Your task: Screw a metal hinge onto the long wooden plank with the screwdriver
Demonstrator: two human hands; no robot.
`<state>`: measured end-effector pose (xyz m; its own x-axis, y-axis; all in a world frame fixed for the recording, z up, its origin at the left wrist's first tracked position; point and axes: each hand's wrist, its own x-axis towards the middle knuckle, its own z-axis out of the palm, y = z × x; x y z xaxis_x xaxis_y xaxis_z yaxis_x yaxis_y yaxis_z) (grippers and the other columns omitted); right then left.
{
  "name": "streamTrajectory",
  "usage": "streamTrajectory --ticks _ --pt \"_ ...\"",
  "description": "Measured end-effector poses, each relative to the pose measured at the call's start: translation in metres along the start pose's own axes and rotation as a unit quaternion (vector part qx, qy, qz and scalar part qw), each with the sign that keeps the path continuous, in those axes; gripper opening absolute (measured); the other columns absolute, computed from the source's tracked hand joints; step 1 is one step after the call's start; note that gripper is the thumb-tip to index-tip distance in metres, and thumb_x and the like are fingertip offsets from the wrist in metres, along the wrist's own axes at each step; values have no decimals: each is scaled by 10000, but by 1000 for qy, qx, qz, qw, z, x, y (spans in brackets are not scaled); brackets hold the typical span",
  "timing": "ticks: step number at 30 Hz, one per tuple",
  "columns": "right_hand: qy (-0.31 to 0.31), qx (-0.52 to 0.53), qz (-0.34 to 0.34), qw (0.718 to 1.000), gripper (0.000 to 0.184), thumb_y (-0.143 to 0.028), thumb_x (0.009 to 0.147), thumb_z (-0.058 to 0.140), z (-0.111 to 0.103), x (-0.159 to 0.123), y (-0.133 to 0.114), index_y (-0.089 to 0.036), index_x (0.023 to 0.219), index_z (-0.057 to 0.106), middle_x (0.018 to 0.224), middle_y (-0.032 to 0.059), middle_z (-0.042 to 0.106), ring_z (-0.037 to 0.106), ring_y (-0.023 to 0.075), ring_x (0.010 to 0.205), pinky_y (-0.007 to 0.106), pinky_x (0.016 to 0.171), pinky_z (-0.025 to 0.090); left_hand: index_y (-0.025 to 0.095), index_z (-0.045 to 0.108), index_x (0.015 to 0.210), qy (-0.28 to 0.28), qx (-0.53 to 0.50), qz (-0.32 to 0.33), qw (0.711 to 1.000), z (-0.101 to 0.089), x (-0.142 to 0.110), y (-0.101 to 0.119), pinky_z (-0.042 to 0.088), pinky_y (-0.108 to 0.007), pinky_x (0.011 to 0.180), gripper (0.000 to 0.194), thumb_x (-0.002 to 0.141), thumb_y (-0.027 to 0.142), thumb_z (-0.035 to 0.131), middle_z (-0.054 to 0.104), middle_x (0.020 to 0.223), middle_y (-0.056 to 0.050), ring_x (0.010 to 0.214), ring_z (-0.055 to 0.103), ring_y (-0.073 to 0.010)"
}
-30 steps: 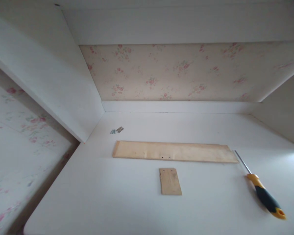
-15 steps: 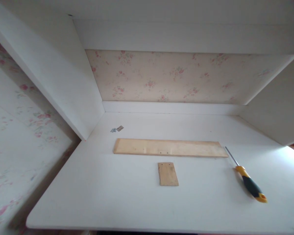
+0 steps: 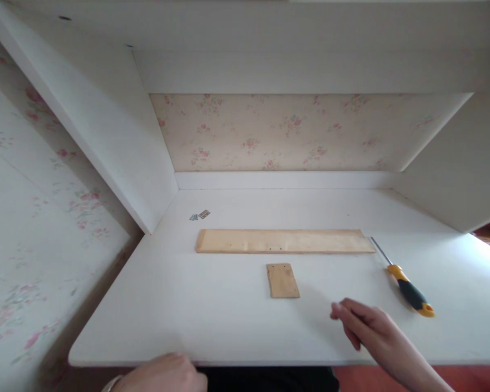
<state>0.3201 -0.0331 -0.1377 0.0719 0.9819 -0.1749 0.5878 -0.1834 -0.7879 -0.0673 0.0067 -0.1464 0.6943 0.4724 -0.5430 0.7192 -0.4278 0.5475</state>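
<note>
My right hand (image 3: 365, 324) reaches over the white desk (image 3: 212, 316) from the lower right, empty, its fingers loosely stretched and pointing left. It hovers just right of a small wooden piece (image 3: 283, 280). Beyond that piece lies a long wooden strip (image 3: 283, 240). A yellow and black screwdriver (image 3: 404, 286) rests to the right of my hand, its shaft pointing at the strip's end. My left hand (image 3: 163, 373) shows at the desk's front edge; only its back is visible and its fingers are hidden.
A small metal hinge with screws (image 3: 200, 215) lies at the back left of the desk. White side panels (image 3: 118, 136) and an upper shelf enclose the desk. Floral wallpaper (image 3: 286, 130) covers the back wall.
The view has pulled back and tilted down. Both my hands have come into view at the bottom. The wood pieces, the hinge and the screwdriver lie where they were.
</note>
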Motion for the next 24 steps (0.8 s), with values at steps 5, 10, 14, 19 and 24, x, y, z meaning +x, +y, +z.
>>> streamTrajectory --ticks 5,10,14,19,24 --pt "116 76 29 990 489 -650 809 493 16 30 17 -188 721 626 505 -29 345 334 127 479 253 446 253 222 602 780 143 -112 12 983 -67 3 25 398 -246 568 407 919 511 352 633 700 4 551 543 -130" --pt "160 113 45 980 477 -623 828 496 31 40 37 -170 752 628 533 -30 359 326 121 492 249 452 243 194 595 800 342 -72 -5 937 -106 51 -9 369 -240 566 428 924 508 332 608 692 7 599 532 -141" --pt "171 116 35 978 451 -603 832 504 34 39 37 -173 776 631 543 -32 360 328 123 494 250 452 246 198 629 839 457 56 -92 883 -148 93 -52 388 -246 643 309 899 409 411 665 825 -22 756 592 -179" --pt "166 106 21 980 444 -595 835 500 34 37 36 -176 778 635 539 -32 357 337 127 503 250 469 264 188 648 938 447 125 -201 862 -196 131 -97 408 -246 703 228 859 319 479 676 965 -63 872 603 -200" --pt "165 93 12 982 441 -587 848 486 36 37 41 -175 799 635 531 -28 363 340 135 504 253 466 258 161 613 1075 413 129 -256 864 -218 161 -131 416 -249 732 399 836 464 510 640 1098 -99 965 593 -222"
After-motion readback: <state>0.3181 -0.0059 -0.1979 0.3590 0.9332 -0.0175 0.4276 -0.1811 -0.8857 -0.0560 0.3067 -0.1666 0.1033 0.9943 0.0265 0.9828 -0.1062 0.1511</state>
